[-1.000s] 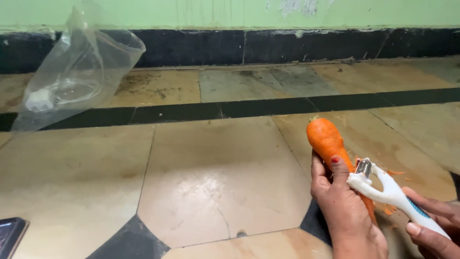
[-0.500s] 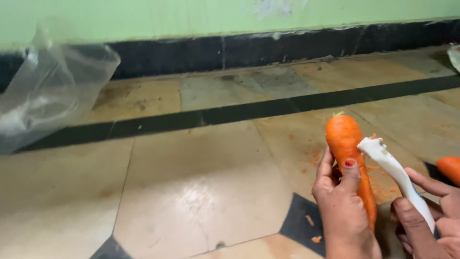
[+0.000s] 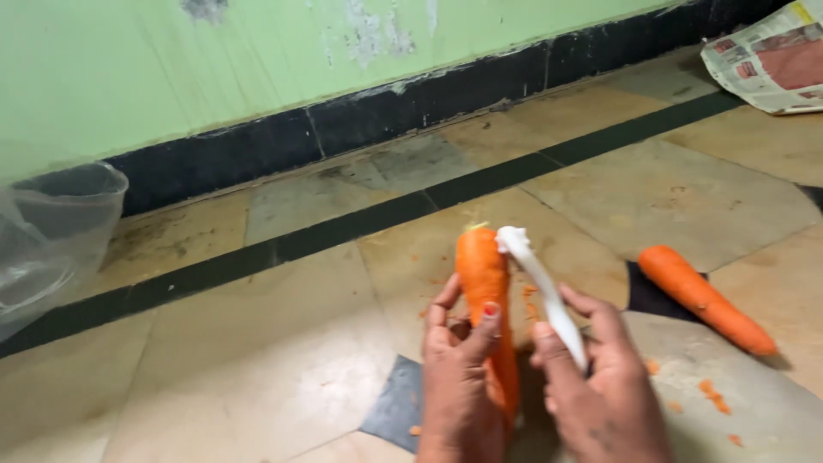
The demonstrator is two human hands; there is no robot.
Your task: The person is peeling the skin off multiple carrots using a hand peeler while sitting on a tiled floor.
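Far left edge of the floor: a clear plastic bag [image 3: 51, 231] is seen slumped against the black skirting of the green wall [image 3: 214, 77]; thin film, would crumple at a touch. Not in use.

Centre, near edge: the left hand [image 3: 463, 377] is wrapped around the lower half of a carrot [image 3: 484, 291], thumb across the front, fingers behind. The carrot is held upright, thick stem end up, clear of the floor. Judged stiff and fairly light, hard enough not to bend under blade pressure. Peeled surface is probably wet and slick, so grip is best kept on the lower part, below the blade's path, as is done now.

Just right of it: a white peeler [image 3: 540, 287] is held in the right hand [image 3: 600, 386], fingers closed round the handle, head laid against the carrot's top right side. Plastic handle, light, rigid; the blade end is the part to be kept off the skin. Blade detail can't be made out.

Between and under the hands: small orange peel scraps [image 3: 711, 394] are scattered on the tiles; soft, damp, likely to stick.

Right: a second carrot [image 3: 703, 296] lies flat on the floor, tip pointing to the near right corner, well apart from both hands.

Far right corner: a folded newspaper [image 3: 767, 56] lies by the skirting.
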